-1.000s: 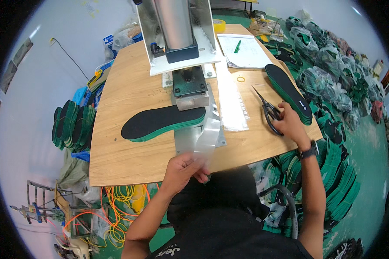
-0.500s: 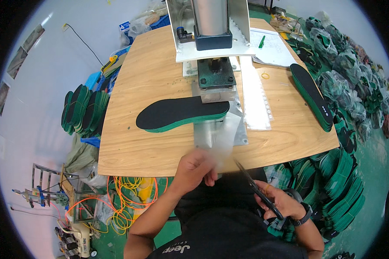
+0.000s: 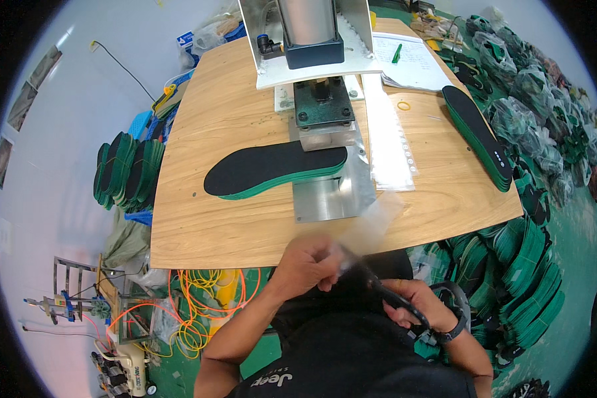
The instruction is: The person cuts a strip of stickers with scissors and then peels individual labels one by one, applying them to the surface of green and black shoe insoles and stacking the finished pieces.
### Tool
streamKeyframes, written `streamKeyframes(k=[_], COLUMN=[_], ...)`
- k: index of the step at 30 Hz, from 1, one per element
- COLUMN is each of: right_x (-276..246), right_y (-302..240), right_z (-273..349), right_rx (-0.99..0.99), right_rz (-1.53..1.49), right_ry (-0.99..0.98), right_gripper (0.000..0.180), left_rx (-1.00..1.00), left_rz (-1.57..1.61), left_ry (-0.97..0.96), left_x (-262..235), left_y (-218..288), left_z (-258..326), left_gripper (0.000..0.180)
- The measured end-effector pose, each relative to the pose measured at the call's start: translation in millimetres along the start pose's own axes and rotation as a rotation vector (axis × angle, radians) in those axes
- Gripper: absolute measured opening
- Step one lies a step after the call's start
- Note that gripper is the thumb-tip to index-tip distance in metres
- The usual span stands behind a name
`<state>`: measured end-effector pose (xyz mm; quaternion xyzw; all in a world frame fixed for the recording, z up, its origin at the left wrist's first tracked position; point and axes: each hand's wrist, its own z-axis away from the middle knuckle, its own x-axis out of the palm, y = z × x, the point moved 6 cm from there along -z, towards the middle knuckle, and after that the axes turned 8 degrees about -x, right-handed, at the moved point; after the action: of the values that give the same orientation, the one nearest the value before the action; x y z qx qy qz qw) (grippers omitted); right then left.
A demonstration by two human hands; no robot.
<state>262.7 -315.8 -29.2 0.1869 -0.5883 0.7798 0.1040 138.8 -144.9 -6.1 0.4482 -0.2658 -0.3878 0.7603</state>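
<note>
From the head camera, the left hand [image 3: 308, 262] pinches the near end of a thin clear plastic strip [image 3: 371, 225], just off the table's [image 3: 199, 225] near edge. The strip looks light, floppy and slippery, so a pinch close to the cut seems best. Just right of that pinch, the right hand [image 3: 414, 306] grips black scissors [image 3: 378, 288], their blades at the strip.

A shoe-insole workshop: a pneumatic press [image 3: 312, 60] at twelve o'clock on the wooden tabletop [image 3: 232, 219], stacked green insoles [image 3: 123, 169] at nine, bagged ones [image 3: 530, 119] at two.
</note>
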Motion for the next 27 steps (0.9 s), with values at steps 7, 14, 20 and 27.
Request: streamKeyframes(k=[7, 14, 20, 27], right_x=[-25.1, -118.3, -103.8, 33.2], right_y=[-34.5, -118.3, -161.7, -97.6], right_z=[43.7, 13.3, -3.1, -38.9], right_rx=[-0.471, -0.491, -0.552, -0.718], right_rz=[0.605, 1.251, 1.799, 1.451], right_ry=[0.443, 0.906, 0.726, -0.151], right_gripper=[0.057, 0.052, 0.068, 0.058], left_rx=[0.28, 0.39, 0.225, 0.353], left_rz=[-0.358, -0.148, 0.139, -0.11], left_ry=[0.065, -0.037, -0.297, -0.616], left_x=[-15.4, -2.9, 10.0, 34.4], left_y=[22.2, 24.9, 14.4, 20.0], left_z=[11.2, 4.1, 4.0, 26.3], left_gripper=[0.012, 0.014, 0.019, 0.021])
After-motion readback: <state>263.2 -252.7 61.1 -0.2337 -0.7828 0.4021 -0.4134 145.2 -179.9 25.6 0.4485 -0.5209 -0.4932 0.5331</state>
